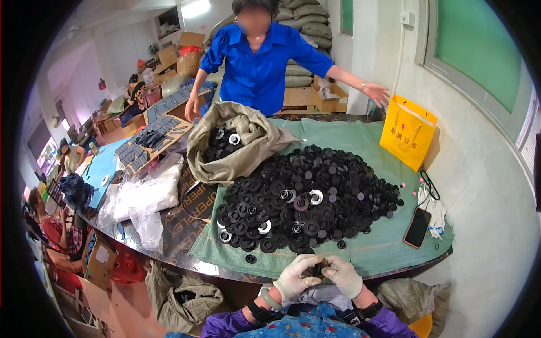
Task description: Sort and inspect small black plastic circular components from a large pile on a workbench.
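Observation:
Both of my hands wear white gloves and meet at the near edge of the table. Between the fingertips of my left hand [298, 276] and my right hand [343, 275] is a small black part [318, 267], partly hidden by the fingers. Just beyond them a big heap of round black plastic parts [312, 198] lies on a green woven sheet [367, 257]. A few white rings [315, 197] show among the black ones. One loose black part [251, 258] lies near the sheet's front edge, left of my hands.
A woven sack [258, 156] of similar parts stands open behind the heap. At right are a phone [417, 228], white gloves [435, 207] and a yellow paper bag [408, 131]. A person in blue [258, 63] stands across the table. Plastic-wrapped white material [148, 190] lies left.

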Tool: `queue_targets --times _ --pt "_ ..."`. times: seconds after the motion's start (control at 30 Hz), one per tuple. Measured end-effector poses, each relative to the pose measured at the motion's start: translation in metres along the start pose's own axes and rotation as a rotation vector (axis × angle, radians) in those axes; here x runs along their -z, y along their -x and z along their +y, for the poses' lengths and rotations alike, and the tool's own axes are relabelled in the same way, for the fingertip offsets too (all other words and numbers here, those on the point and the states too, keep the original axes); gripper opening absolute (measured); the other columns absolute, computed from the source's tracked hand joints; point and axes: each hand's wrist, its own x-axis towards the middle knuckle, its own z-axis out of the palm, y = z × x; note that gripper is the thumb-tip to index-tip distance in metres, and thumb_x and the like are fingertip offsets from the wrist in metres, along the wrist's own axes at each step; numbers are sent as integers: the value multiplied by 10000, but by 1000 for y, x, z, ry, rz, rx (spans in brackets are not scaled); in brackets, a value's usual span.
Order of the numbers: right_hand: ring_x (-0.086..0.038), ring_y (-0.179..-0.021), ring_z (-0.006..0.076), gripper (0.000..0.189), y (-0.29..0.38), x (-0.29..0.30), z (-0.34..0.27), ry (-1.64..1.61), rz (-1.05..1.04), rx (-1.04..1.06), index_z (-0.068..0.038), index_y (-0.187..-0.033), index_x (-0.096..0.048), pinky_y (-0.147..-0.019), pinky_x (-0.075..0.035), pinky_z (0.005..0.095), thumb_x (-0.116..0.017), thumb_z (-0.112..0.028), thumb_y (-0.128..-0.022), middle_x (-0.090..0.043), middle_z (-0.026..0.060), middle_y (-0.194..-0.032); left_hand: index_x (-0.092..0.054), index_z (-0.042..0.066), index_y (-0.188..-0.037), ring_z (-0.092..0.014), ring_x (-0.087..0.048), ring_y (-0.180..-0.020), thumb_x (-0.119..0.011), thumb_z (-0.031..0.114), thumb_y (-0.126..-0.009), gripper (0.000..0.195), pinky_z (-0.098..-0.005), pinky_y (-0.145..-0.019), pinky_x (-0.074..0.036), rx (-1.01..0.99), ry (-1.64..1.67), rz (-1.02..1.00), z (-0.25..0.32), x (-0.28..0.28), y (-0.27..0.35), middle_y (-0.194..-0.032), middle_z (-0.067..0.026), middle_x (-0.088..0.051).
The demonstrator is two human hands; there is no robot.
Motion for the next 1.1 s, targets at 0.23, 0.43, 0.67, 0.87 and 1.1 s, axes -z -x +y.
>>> queue_targets --times 0.23,0.43,0.67,0.87,1.1 --pt "-610 -913 150 285 8 -15 -6 769 144 391 18 -1084 -552 -786 -496 273 -617 -200 -913 -616 105 -1003 -411 12 -1317 -127 -564 -846 -680 246 -878 565 -278 -720 -496 657 791 -54 10 3 9 -1071 -76 -556" --pt "-613 -858 183 326 3 -8 16 256 86 -12 -16 -1123 -539 -747 -495 309 -527 -297 -957 -619 121 -987 -438 25 -1289 -197 -553 -977 -683 242 -871 531 -331 -803 -492 216 149 -2 -16 -11 16 -1128 -93 -528" --pt "-600 -941 381 430 6 -16 14 543 171 24 -69 -1117 -553 -755 -494 410 -475 -453 -940 -616 182 -1038 -404 44 -1299 -115 -528 -877 -631 225 -913 483 -251 -711 -459 247 236 77 -9 -15 11 -1092 -67 -535" --pt "-637 -794 387 406 3 -31 3 777 357 470 -61 -1038 -587 -679 -506 402 -521 -446 -929 -652 169 -827 -417 35 -1279 -118 -533 -894 -670 310 -885 544 -252 -732 -475 586 816 43 4 -5 8 -1101 -52 -529" --pt "-641 -811 367 415 4 -16 20 535 242 54 -91 -1148 -541 -690 -509 404 -556 -435 -916 -639 172 -949 -417 22 -1280 -102 -543 -767 -663 297 -887 539 -243 -669 -459 579 699 148 3 -18 8 -1059 -67 -567"
